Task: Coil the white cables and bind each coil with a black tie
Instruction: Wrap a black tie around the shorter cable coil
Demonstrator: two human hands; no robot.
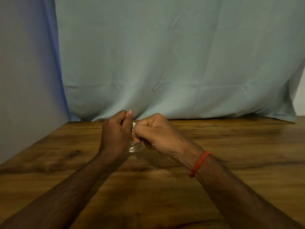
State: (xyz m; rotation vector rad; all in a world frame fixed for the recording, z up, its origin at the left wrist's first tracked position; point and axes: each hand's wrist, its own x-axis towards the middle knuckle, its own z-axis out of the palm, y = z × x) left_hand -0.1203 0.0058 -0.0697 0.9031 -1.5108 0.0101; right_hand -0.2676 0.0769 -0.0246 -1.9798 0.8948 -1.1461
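Observation:
Both my hands meet above the middle of the wooden table (231,146). My left hand (115,134) is curled round a small bundle of white cable (134,147), most of which is hidden behind the fingers; a pale loop shows below the hands. My right hand (156,131) has its fingers curled and pinches at the bundle's top, where a small white and dark bit (133,126) shows between the two hands. Whether that dark bit is the black tie I cannot tell.
A pale green cloth (173,63) hangs behind the table's far edge. A grey wall (24,80) runs along the left side. A red cord bracelet (199,163) circles my right wrist.

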